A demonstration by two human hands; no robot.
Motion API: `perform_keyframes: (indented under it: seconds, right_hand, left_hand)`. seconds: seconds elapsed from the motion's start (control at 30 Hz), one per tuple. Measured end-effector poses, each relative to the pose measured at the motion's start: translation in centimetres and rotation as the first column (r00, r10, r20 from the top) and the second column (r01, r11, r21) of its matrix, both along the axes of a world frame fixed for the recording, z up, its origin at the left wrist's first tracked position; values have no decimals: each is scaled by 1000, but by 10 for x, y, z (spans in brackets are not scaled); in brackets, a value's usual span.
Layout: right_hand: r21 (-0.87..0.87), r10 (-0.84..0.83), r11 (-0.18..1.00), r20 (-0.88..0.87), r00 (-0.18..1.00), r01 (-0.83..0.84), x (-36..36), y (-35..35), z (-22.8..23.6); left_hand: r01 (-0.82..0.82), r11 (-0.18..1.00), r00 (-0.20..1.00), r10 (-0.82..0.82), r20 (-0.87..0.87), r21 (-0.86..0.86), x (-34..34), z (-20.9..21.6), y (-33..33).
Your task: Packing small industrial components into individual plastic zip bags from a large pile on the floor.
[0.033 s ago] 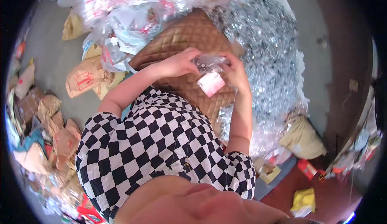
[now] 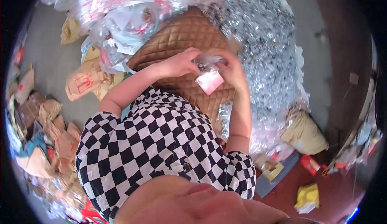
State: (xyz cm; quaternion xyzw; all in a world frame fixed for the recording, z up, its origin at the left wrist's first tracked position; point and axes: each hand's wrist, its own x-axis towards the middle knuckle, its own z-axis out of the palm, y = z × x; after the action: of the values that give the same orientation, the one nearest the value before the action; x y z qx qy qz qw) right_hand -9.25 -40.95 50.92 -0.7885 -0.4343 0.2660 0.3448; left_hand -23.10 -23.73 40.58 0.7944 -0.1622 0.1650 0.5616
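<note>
Between my two hands is a small clear plastic bag (image 2: 208,63) with dark little pieces inside. A pink-and-white card (image 2: 210,82) hangs at its near side, and I cannot tell whether it is fixed to the bag. My left hand (image 2: 186,63) pinches the bag's left edge with thumb and fingers. On the other side my right hand (image 2: 231,70) has its fingers curled round the bag's right edge. Both hands are over a brown quilted cover (image 2: 169,42). To their right spreads a large heap of small shiny clear packets (image 2: 269,50).
Plastic bags with red print (image 2: 129,22) pile up at the far left. Brown paper sacks (image 2: 84,81) lie on the floor at left. A full beige sack (image 2: 304,133), a red packet (image 2: 309,164) and a yellow packet (image 2: 307,198) are at lower right.
The surroundings have shifted slightly in the picture. My hands keep the same hold on the plastic bag, and the pink-and-white card has moved very little.
</note>
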Motion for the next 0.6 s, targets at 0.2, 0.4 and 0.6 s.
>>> perform_keyframes:
  seconds: [0.2,0.4,0.6]
  right_hand:
    - [-143,88,990,570,817,-7,-14,-64,14]
    - [9,114,993,237,965,-120,17,-131,-29]
    - [175,-153,979,312,938,101,44,-157,-73]
  left_hand:
    - [148,964,988,-152,5,219,55,32,-57]
    - [204,952,974,-174,-148,226,83,19,-90]
    - [-138,974,985,154,-72,182,115,9,-93]
